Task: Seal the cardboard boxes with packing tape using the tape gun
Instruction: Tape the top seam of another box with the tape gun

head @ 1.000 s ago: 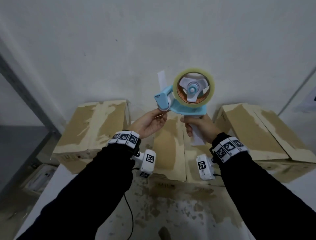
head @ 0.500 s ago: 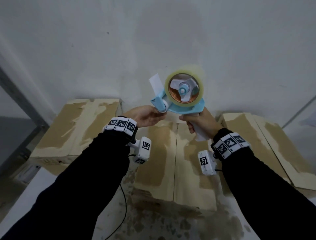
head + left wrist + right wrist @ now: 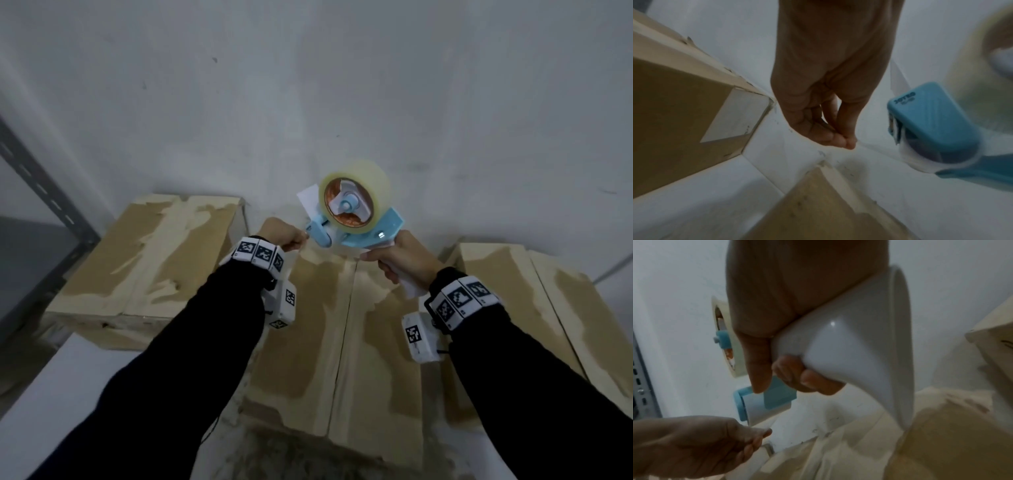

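Above the middle cardboard box (image 3: pixel 335 346), a right hand (image 3: pixel 404 258) grips the white handle of a blue tape gun (image 3: pixel 349 219), its clear roll facing the camera. Left hand (image 3: pixel 284 236) pinches the tape's free end (image 3: pixel 865 143) between thumb and fingertips, just beside the gun's roller. Two more boxes flank it, left (image 3: pixel 144 253) and right (image 3: pixel 534 308), against a white wall (image 3: pixel 308 85); grey metal shelving (image 3: pixel 37 192) stands far left.
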